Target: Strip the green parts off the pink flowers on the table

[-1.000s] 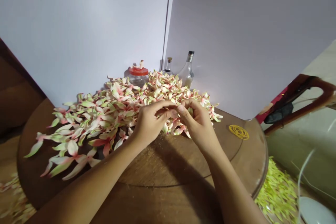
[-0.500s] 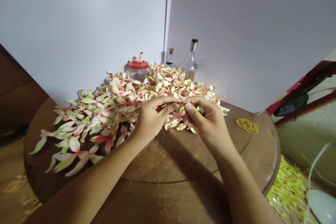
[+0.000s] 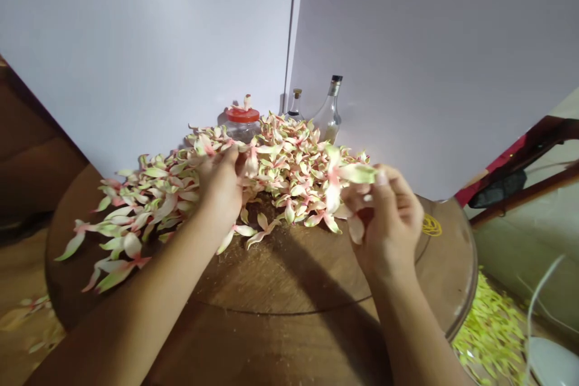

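Observation:
My right hand point(image 3: 391, 217) pinches a pale flower point(image 3: 333, 178) by one green-tipped petal, between thumb and forefinger, lifted just above the pile. Another whitish petal point(image 3: 356, 229) hangs at its lower fingers. My left hand point(image 3: 221, 187) reaches into the left-centre of a large heap of pink, white and green flowers point(image 3: 298, 151). Its thumb and fingers close around a pink-centred flower point(image 3: 252, 163); part of the fingers is hidden. A few loose flowers point(image 3: 262, 230) lie in front of the heap on the round wooden table point(image 3: 289, 280).
Behind the heap stand a red-lidded jar point(image 3: 243, 116) with a flower on top, a small corked bottle point(image 3: 296, 102) and a taller clear bottle point(image 3: 332, 108). Yellow rubber bands point(image 3: 432, 226) lie at right. Yellow-green petals point(image 3: 491, 325) cover the floor beside the table.
My hands, earlier together at the centre over a small greenish piece, have parted. The left has moved left into the heap; the right has moved right with a flower held up.

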{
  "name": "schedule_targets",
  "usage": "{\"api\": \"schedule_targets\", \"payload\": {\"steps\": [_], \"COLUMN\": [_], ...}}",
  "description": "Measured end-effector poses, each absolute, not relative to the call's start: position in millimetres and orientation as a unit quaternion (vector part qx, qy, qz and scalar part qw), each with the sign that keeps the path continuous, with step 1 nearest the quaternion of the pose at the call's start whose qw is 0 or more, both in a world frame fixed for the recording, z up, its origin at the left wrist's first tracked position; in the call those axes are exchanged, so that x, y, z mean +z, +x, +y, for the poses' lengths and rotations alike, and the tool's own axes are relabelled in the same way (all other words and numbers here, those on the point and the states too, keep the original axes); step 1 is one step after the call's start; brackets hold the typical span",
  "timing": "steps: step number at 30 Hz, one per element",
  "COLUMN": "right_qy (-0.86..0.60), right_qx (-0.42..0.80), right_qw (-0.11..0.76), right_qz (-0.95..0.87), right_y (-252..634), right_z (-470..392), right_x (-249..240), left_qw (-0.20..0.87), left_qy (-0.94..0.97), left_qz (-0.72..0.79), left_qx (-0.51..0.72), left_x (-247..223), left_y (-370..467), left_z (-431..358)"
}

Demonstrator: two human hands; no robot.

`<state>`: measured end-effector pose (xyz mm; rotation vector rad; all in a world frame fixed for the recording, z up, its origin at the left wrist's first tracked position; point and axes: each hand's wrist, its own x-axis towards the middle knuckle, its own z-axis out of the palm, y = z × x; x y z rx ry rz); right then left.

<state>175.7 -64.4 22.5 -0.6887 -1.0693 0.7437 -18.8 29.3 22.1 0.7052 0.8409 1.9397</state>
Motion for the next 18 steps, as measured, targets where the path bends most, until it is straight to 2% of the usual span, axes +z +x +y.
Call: {"api": "schedule_targets", "payload": {"steps": [3, 7, 10, 12, 14, 18], "right_qy": [-0.349, -0.379, -0.374, -0.36, -0.343, -0.35], "right_qx": [0.317, 0.365, 0.382, 0.386, 0.396, 0.394], "right_qw": [0.75, 0.654, 0.576, 0.561, 0.571, 0.575], "right_qz": [-0.463, -0.543, -0.619, -0.638, -0.632, -0.626], "right_y": [183.8, 184.2, 175.6, 169.6, 166.2, 167.8], "right_z": [-60.5, -54.8, -54.8, -56.1, -57.3, -58.2], "right_x": [22.8, 16.8, 12.7, 11.4, 11.1, 11.4], "left_qw": [0.355, 0.161, 0.07, 0.021, 0.012, 0.092], "left_qy": [0.416, 0.644, 0.746, 0.777, 0.792, 0.802], "left_qz": [0.334, 0.336, 0.285, 0.259, 0.238, 0.213], "left_qx": [0.768, 0.668, 0.598, 0.574, 0.562, 0.551], "left_x": [26.2, 28.9, 26.4, 23.3, 20.1, 16.0], "left_y": [-24.7, -11.8, 2.0, 7.6, 9.8, 8.5], "left_z": [24.9, -0.6, -16.5, -20.7, -20.6, -16.2]}}
